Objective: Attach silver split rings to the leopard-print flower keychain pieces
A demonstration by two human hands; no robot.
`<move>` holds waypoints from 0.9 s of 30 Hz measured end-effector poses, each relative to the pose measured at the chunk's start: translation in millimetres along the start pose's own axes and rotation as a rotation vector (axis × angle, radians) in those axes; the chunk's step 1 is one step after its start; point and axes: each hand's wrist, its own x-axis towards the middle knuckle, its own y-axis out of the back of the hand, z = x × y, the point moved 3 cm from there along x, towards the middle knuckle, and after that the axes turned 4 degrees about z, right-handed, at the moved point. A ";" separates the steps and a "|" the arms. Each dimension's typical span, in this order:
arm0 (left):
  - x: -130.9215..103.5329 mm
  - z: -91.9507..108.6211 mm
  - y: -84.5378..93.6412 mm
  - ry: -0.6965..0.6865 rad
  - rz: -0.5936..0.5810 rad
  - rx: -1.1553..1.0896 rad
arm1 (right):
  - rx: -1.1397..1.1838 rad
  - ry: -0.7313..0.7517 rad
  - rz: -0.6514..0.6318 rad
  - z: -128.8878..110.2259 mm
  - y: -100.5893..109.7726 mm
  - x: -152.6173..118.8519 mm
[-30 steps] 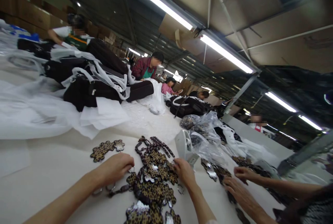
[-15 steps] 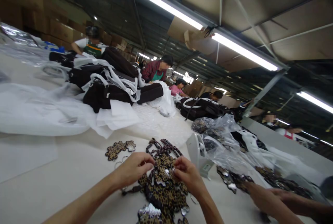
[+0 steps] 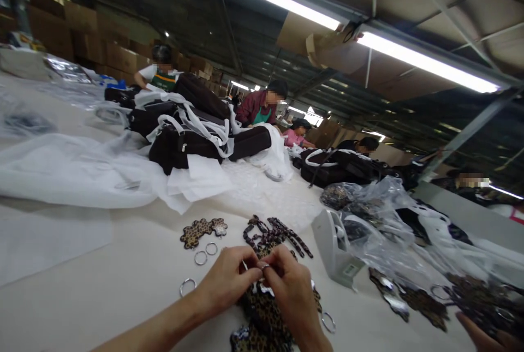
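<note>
My left hand and my right hand meet fingertip to fingertip above a heap of leopard-print pieces. My right thumb and forefinger pinch a small shiny metal ring. The left fingers are pinched against the same spot; what they hold is hidden. Behind the hands lie dark brown chain-like strands. A joined row of flower-shaped leopard-print pieces rests on the table to the left. Loose metal split rings lie near my left wrist, and another ring lies right of my right hand.
A grey-white plastic device stands right of the heap. Beyond it are clear plastic bags and more leopard-print pieces, with another person's hand beside them. Dark bags with white straps and white wrapping fill the back; several people work there.
My hands, apart over the heap before, have come together, right hand carrying the ring to the left fingertips. The view has shifted, and the other person's hands have moved right, mostly out of frame.
</note>
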 end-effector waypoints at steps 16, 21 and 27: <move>1.5 -15.3 -16.9 0.195 -0.004 -0.352 | 0.426 -0.164 -0.132 16.6 -4.1 -5.5; 1.8 -8.8 -16.5 0.218 0.021 -0.435 | 0.214 -0.019 0.026 14.9 -1.6 -4.4; 8.7 -16.2 -9.7 0.341 0.105 -0.516 | 0.443 -0.105 0.049 22.1 1.0 -6.9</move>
